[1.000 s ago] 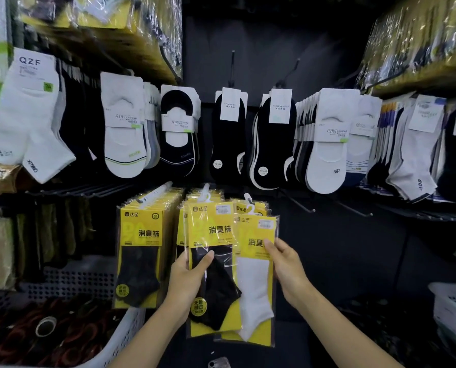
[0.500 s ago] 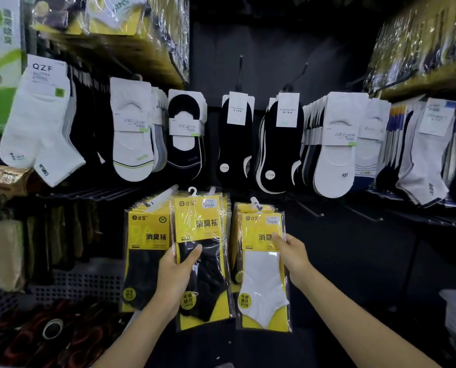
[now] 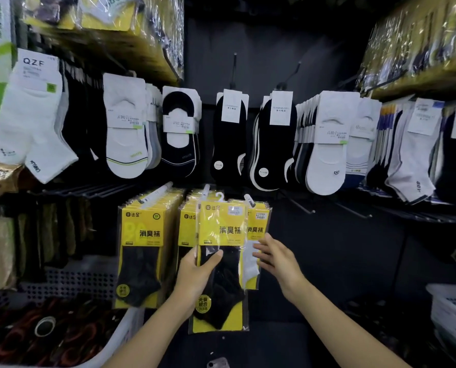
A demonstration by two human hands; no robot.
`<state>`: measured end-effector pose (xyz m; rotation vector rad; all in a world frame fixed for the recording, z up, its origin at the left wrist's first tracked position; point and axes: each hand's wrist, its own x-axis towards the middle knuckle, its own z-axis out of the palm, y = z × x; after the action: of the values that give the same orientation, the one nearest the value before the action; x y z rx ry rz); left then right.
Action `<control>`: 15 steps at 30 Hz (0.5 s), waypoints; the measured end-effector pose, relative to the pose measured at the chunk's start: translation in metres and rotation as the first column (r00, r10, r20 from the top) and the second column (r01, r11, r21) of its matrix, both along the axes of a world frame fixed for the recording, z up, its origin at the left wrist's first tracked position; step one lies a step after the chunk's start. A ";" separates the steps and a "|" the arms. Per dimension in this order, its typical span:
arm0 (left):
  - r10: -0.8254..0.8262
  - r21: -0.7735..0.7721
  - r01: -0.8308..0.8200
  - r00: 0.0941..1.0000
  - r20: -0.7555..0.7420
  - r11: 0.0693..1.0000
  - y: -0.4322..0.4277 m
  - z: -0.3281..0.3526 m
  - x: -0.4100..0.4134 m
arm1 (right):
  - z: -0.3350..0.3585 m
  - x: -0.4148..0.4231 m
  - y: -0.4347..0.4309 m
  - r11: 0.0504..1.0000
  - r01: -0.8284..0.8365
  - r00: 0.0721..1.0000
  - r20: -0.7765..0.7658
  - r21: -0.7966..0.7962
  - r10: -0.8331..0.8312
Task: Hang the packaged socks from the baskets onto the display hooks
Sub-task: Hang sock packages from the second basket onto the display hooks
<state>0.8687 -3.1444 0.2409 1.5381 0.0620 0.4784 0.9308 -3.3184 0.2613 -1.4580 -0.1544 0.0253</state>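
My left hand (image 3: 198, 272) grips a yellow pack of black socks (image 3: 221, 264) by its left edge, thumb across the front. Its white hanger tab sits near the tip of a display hook (image 3: 207, 188). To its right, a yellow pack of white socks (image 3: 257, 229) hangs on the neighbouring hook (image 3: 248, 200). My right hand (image 3: 277, 257) hovers just beside that pack with fingers spread, holding nothing. More yellow packs (image 3: 141, 251) hang on a hook to the left.
Rows of white and black carded socks (image 3: 325, 144) hang above. Bare hooks (image 3: 354, 211) stick out at right. A white basket (image 3: 120, 338) with dark goods sits at bottom left, another white basket (image 3: 452, 312) at bottom right.
My right hand has let go of the white-sock pack, which now hangs on its hook. My left hand has shifted the black-sock pack to the right, in front of the middle stack.
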 end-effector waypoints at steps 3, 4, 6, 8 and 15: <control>-0.059 0.089 0.059 0.998 0.004 0.994 -0.021 0.001 0.006 | 0.008 -0.013 0.002 0.994 -0.099 0.993 0.056 -0.034 0.101; -0.084 0.122 0.082 0.996 0.010 0.989 -0.027 0.002 0.008 | 0.010 -0.014 0.001 0.996 -0.084 0.994 0.072 -0.020 0.085; -0.127 0.146 0.122 0.992 0.025 0.982 -0.036 0.005 0.011 | 0.011 -0.015 -0.004 1.000 -0.002 0.996 0.088 0.015 0.000; -0.144 0.117 0.140 0.989 0.022 0.983 -0.042 0.009 0.013 | 0.010 -0.012 -0.012 0.996 0.079 0.992 0.096 0.040 -0.083; -0.165 0.030 0.164 0.986 0.009 0.986 -0.052 0.005 0.019 | 0.009 0.006 -0.018 0.990 0.141 0.988 0.063 0.005 -0.141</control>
<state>0.8873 -3.1968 0.2460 1.5542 -0.0809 0.3582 0.9365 -3.3367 0.2705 -1.4667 -0.1020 -0.1363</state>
